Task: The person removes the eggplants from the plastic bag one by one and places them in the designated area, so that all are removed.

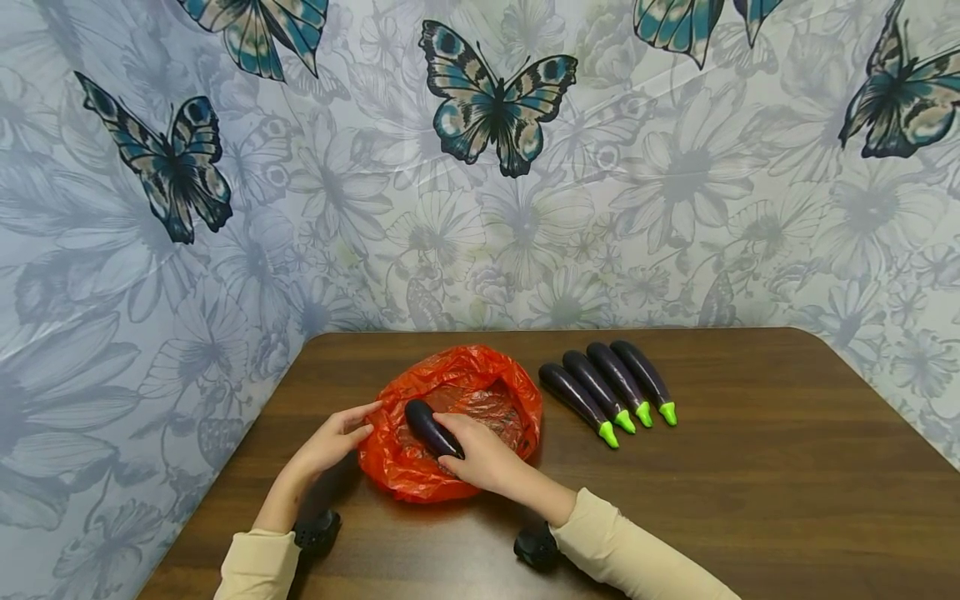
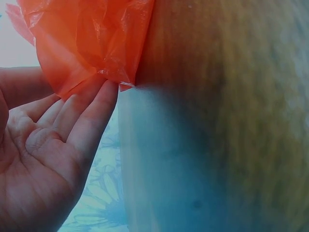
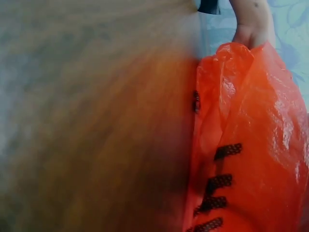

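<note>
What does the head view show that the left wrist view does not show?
Only the head view shows the right hand gripping an eggplant in the bag's open mouth, four more eggplants in a row to its right, and the butterfly wall. Only the left wrist view shows the left hand's palm and its straight fingertips touching the bag's edge. Both show the orange bag, the left hand and the wooden table.

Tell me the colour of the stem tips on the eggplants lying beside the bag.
Bright green stem tips, clearest in the head view.
</note>
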`<state>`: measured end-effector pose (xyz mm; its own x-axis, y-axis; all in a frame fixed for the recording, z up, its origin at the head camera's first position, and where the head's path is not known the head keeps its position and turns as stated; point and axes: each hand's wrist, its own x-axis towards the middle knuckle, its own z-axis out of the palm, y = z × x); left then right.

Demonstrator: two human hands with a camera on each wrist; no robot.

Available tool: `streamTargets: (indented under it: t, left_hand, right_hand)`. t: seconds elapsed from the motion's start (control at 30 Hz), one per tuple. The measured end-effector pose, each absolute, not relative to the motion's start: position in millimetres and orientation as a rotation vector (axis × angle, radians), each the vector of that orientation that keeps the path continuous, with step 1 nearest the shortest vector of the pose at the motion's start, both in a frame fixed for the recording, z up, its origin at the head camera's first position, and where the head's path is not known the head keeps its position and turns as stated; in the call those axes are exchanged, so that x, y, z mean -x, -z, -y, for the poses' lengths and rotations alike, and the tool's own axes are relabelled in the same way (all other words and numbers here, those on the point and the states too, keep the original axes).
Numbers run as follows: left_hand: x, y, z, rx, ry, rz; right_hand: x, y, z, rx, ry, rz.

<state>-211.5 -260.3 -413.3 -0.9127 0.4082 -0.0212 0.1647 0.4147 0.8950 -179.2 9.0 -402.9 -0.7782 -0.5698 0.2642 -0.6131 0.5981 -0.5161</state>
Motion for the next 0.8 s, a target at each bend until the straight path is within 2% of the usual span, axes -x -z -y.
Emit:
streamTargets:
  t: [0.57,0.8]
  left_hand:
    - [209.7,410.7,260.1,-0.485,-1.486,-2.44]
    - [210.8,411.9,260.3,-0.506,-1.487,-2.448]
  right_hand:
    - [180.3,411.2,-7.2,-0.977,-0.889,2.826]
    - [184.8,405.9,-16.0,-0.963,-1.052,2.797]
